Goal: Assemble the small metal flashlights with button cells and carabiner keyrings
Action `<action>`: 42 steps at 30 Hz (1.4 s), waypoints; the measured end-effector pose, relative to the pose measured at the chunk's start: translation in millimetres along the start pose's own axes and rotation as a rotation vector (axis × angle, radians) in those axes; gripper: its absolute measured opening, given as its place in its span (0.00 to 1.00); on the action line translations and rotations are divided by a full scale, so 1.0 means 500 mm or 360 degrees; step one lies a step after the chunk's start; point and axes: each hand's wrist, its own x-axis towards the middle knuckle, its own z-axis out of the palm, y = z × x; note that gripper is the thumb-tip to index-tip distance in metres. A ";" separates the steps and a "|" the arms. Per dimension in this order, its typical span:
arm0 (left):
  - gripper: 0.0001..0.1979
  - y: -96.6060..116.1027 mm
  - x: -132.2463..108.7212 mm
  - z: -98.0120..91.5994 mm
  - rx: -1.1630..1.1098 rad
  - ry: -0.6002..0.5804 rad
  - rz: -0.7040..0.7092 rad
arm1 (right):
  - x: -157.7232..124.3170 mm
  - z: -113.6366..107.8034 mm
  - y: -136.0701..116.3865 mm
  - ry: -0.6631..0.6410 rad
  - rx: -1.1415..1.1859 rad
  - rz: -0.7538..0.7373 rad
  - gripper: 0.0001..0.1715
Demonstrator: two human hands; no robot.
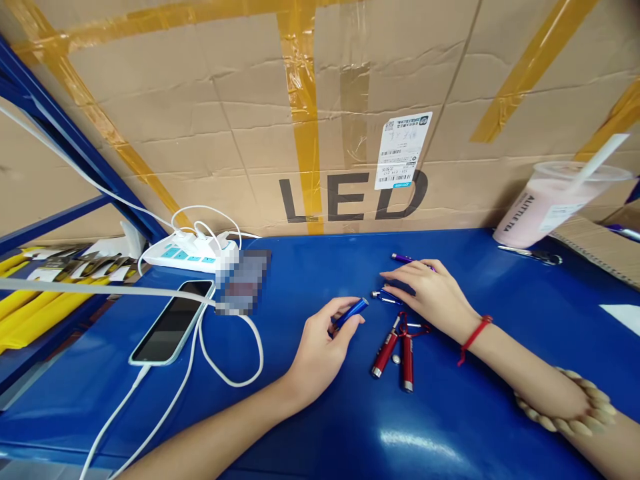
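My left hand (320, 350) is closed around a short blue metal tube (351, 313), apparently a small flashlight body, its end tipped up to the right. To its right, my right hand (430, 290) reaches over the table with fingers stretched and thumb apart. Beneath its thumb lies a blue metal piece with a silver tip (384, 296), partly covered. A purple pen-like tube (401, 258) pokes out beyond the fingers. Two red mini flashlights (385, 355) with red cord loops lie between my hands. Close to them is a small silver button cell (396, 359).
A big cardboard box (225, 133) stands along the back of the blue table (300, 440). At left are a phone (173, 323), white cables and a power strip (193, 252). A pink drink cup (550, 200) and a keyring tool (530, 255) sit at back right.
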 end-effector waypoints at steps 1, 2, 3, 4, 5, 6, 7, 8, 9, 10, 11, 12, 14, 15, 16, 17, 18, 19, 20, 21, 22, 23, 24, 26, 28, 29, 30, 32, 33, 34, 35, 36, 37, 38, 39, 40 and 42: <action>0.11 -0.001 0.000 0.000 0.0004 0.0009 -0.0005 | -0.001 0.001 0.001 -0.0007 -0.0019 0.0010 0.15; 0.11 -0.001 0.001 0.001 0.0006 0.0016 -0.0006 | -0.002 0.003 0.002 -0.0015 -0.0030 0.0018 0.16; 0.10 -0.001 0.001 0.001 0.0008 0.0021 -0.0005 | -0.003 0.004 0.003 -0.0025 -0.0032 0.0020 0.18; 0.09 -0.002 0.002 0.000 0.0011 0.0023 -0.0004 | -0.003 0.005 0.004 -0.0034 -0.0030 0.0020 0.18; 0.09 -0.002 0.003 0.000 0.0016 0.0028 -0.0004 | -0.003 0.005 0.006 -0.0042 -0.0026 0.0019 0.19; 0.09 -0.002 0.004 -0.001 0.0022 0.0032 -0.0004 | -0.003 0.005 0.007 -0.0054 -0.0021 0.0017 0.19; 0.09 -0.002 0.005 -0.001 0.0032 0.0040 -0.0003 | -0.003 0.004 0.008 -0.0066 -0.0016 0.0017 0.19; 0.08 -0.002 0.007 -0.002 0.0047 0.0051 0.0003 | -0.002 0.003 0.008 -0.0075 -0.0013 0.0018 0.19; 0.08 -0.003 0.008 -0.002 0.0066 0.0064 0.0011 | -0.002 0.003 0.008 -0.0080 -0.0012 0.0021 0.19; 0.07 -0.003 0.009 -0.002 0.0088 0.0075 0.0022 | -0.001 0.002 0.008 -0.0083 -0.0011 0.0026 0.19; 0.07 -0.003 0.011 -0.002 0.0111 0.0081 0.0035 | -0.001 0.001 0.007 -0.0082 -0.0010 0.0032 0.18; 0.06 -0.003 0.012 -0.002 0.0130 0.0084 0.0047 | -0.001 0.000 0.007 -0.0078 -0.0008 0.0041 0.18; 0.06 -0.003 0.013 -0.001 0.0137 0.0085 0.0063 | -0.001 0.000 0.005 -0.0070 0.0001 0.0065 0.16; 0.06 -0.003 0.013 -0.001 0.0130 0.0087 0.0068 | 0.000 0.000 0.004 -0.0064 0.0007 0.0079 0.15; 0.06 -0.003 0.014 0.000 0.0118 0.0090 0.0070 | 0.000 -0.001 0.003 -0.0057 0.0013 0.0093 0.15; 0.06 -0.003 0.014 0.001 0.0106 0.0093 0.0068 | 0.000 -0.001 0.002 -0.0051 0.0018 0.0108 0.15; 0.06 -0.003 0.014 0.002 0.0098 0.0095 0.0065 | 0.001 -0.001 0.001 -0.0046 0.0023 0.0122 0.14; 0.06 -0.004 0.014 0.002 0.0094 0.0097 0.0062 | 0.001 -0.001 0.001 -0.0047 0.0028 0.0136 0.14; 0.06 -0.004 0.014 0.003 0.0090 0.0099 0.0059 | 0.001 -0.002 0.001 -0.0052 0.0035 0.0153 0.14; 0.06 -0.004 0.014 0.004 0.0086 0.0101 0.0058 | 0.001 -0.002 0.001 -0.0064 0.0043 0.0170 0.14; 0.06 -0.003 0.013 0.005 0.0084 0.0105 0.0059 | 0.001 -0.002 0.002 -0.0079 0.0054 0.0184 0.14; 0.06 -0.002 0.012 0.006 0.0083 0.0107 0.0058 | 0.001 -0.003 0.002 -0.0097 0.0070 0.0193 0.14; 0.06 -0.001 0.011 0.006 0.0085 0.0106 0.0052 | 0.001 -0.004 0.002 -0.0112 0.0089 0.0196 0.15; 0.07 0.002 0.008 0.008 0.0090 0.0094 0.0030 | 0.002 -0.008 -0.001 -0.0110 0.0123 0.0197 0.15; 0.08 0.004 0.006 0.008 0.0087 0.0071 0.0008 | 0.004 -0.017 -0.011 -0.0033 0.0179 0.0207 0.14; 0.09 0.004 0.005 0.008 0.0083 0.0059 0.0006 | 0.006 -0.023 -0.019 0.0038 0.0233 0.0214 0.13; 0.09 0.004 0.005 0.008 0.0078 0.0051 0.0011 | 0.008 -0.030 -0.028 0.0115 0.0320 0.0209 0.11; 0.09 0.004 0.006 0.006 0.0071 0.0045 0.0035 | 0.011 -0.046 -0.052 0.0250 0.0599 0.0142 0.09; 0.09 0.004 0.007 0.005 0.0068 0.0044 0.0053 | 0.012 -0.053 -0.064 0.0259 0.0794 0.0064 0.07; 0.08 0.003 0.009 0.004 0.0065 0.0044 0.0071 | 0.013 -0.061 -0.076 0.0242 0.0981 0.0006 0.06; 0.08 0.003 0.010 0.004 0.0062 0.0042 0.0086 | 0.013 -0.067 -0.086 0.0238 0.1118 -0.0020 0.05; 0.07 0.003 0.011 0.003 0.0061 0.0042 0.0094 | 0.012 -0.072 -0.095 0.0232 0.1211 -0.0032 0.04; 0.07 0.003 0.012 0.002 0.0060 0.0041 0.0096 | 0.011 -0.075 -0.101 0.0235 0.1269 -0.0031 0.03; 0.07 0.003 0.012 0.002 0.0059 0.0043 0.0095 | 0.011 -0.077 -0.106 0.0245 0.1299 -0.0023 0.03; 0.07 0.002 0.012 0.002 0.0060 0.0044 0.0093 | 0.010 -0.079 -0.109 0.0257 0.1310 -0.0016 0.02; 0.07 0.002 0.012 0.002 0.0061 0.0043 0.0092 | 0.009 -0.079 -0.110 0.0268 0.1311 -0.0015 0.03; 0.07 0.000 0.011 0.002 0.0067 0.0040 0.0088 | 0.008 -0.079 -0.111 0.0279 0.1299 -0.0029 0.03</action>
